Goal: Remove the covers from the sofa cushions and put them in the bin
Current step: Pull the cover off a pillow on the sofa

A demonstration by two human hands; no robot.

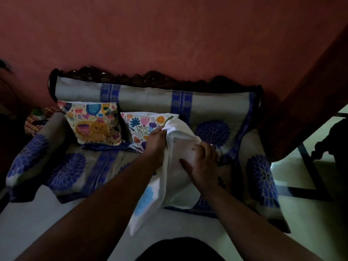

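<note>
A cushion (183,153) stands on the sofa seat, its white inner pad partly bared. Its cover (148,200), turned inside out with a pale blue print, hangs down toward me. My left hand (157,142) grips the cover's edge at the cushion's top left. My right hand (202,159) lies on the cushion's front with fingers spread, pressing it. Two covered cushions lean on the backrest: an elephant-print one (93,122) at the left and a flower-print one (143,126) just behind my left hand. No bin is in view.
The sofa (71,166) wears a grey throw with blue flowers and has a carved dark wooden back. A red wall rises behind it. Checked cloth (32,121) lies past the left armrest. Pale floor and a dark table frame (310,172) show at the right.
</note>
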